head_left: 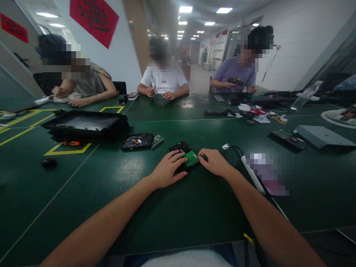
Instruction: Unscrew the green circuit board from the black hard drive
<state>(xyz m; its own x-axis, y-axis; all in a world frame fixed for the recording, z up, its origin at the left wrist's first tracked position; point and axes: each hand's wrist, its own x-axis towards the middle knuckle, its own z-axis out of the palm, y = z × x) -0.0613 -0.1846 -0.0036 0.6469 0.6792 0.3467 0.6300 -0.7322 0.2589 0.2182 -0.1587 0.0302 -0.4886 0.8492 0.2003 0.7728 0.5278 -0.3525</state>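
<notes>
In the head view, a black hard drive (181, 147) with a green circuit board (191, 158) on its upper face lies on the table. My left hand (168, 168) holds it from the left, fingers across the top and thumb along the near edge. At the board's right edge my right hand (215, 162) is closed around a small black-and-yellow handle (204, 157), apparently a screwdriver; its tip is hidden. Left of my hands sit another hard drive (137, 141) and a loose circuit board (157, 141).
Black trays (86, 124) are stacked at left, near a black object (48, 163). A white power strip (253, 173) lies right of my right arm. Farther right are another drive (287, 139), a grey metal box (325, 137) and a bottle (306, 95). Three people sit opposite.
</notes>
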